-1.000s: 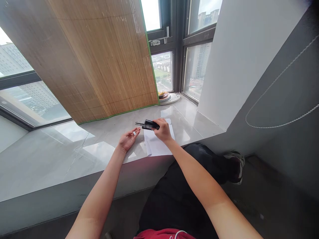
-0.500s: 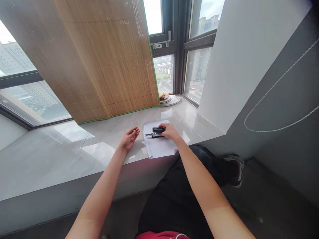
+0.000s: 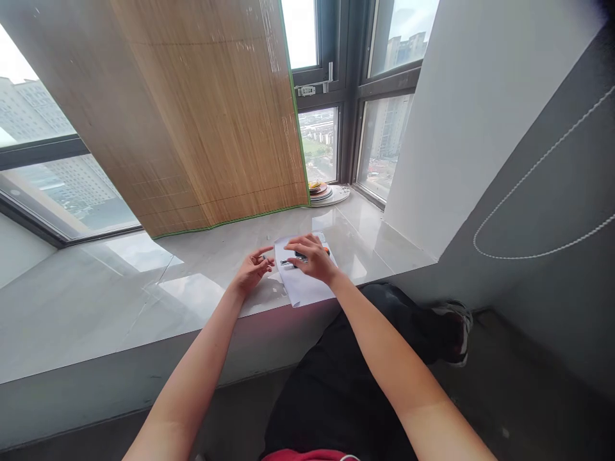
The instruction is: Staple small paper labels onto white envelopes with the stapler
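On the stone sill, a black stapler [image 3: 300, 255] lies on white paper [image 3: 307, 289], its metal inner rail showing on the left. My right hand [image 3: 313, 259] arches over the stapler with fingers and thumb apart, hiding much of it. Whether the fingers touch it is hard to see. Left of the paper, my left hand [image 3: 251, 271] is closed in a pinch. A tiny dark grey thing shows at its fingertips, too small to name. A small orange part [image 3: 327, 251] shows beyond the right hand.
The pale tiled sill [image 3: 192, 294] ends in a front edge above my legs. Stacked plates [image 3: 327, 194] stand in the window corner. A bamboo blind [image 3: 206, 128] hangs down to the sill at the back left. A beaded cord [image 3: 528, 176] hangs at the right.
My right hand has loosened from its grip on the stapler's right end and reached left over it, fingers spreading. My left hand has shifted slightly toward the paper, still pinching.
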Available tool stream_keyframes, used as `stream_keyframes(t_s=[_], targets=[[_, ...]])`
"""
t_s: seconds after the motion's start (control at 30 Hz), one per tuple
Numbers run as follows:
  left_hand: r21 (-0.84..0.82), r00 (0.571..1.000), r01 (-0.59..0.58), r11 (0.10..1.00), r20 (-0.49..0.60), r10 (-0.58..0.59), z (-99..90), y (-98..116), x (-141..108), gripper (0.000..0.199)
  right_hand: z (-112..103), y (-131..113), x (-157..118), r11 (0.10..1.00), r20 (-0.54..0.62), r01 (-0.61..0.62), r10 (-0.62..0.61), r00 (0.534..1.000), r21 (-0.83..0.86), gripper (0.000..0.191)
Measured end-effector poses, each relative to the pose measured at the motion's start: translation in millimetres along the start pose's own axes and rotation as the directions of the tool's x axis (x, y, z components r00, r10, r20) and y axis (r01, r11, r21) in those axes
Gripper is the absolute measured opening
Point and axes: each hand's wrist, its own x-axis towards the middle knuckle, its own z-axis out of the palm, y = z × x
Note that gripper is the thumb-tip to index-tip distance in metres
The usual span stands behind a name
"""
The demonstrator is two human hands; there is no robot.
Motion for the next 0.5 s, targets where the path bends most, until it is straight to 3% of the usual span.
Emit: stream_keyframes(t_s=[0.1, 0.23, 0.4, 0.5], targets=[[0.069, 0.998, -0.014, 0.998, 0.060, 0.010, 2.9, -1, -2, 0.071, 16, -14, -1, 0.984, 0.111, 0.173, -0.167, 0.980, -0.045, 0.030], [0.158, 0.989, -0.015, 0.987, 0.148, -0.008, 3.9, -3, -4, 0.069, 31, -22, 0, 0.964, 0.139, 0.258, -0.248, 0.959, -0.060, 0.028], [0.137, 0.984, -0.031, 0.990, 0.180, 0.006, 1.1, -7, -2, 0.067, 34, -26, -3, 0.952, 0.098, 0.292, -0.284, 0.954, -0.089, 0.024], [0.056, 0.990, -0.046, 0.997, 0.135, 0.038, 0.4, -7, 1, 0.076, 27, -22, 0, 0.961, -0.023, 0.271, -0.273, 0.962, -0.063, 0.021]])
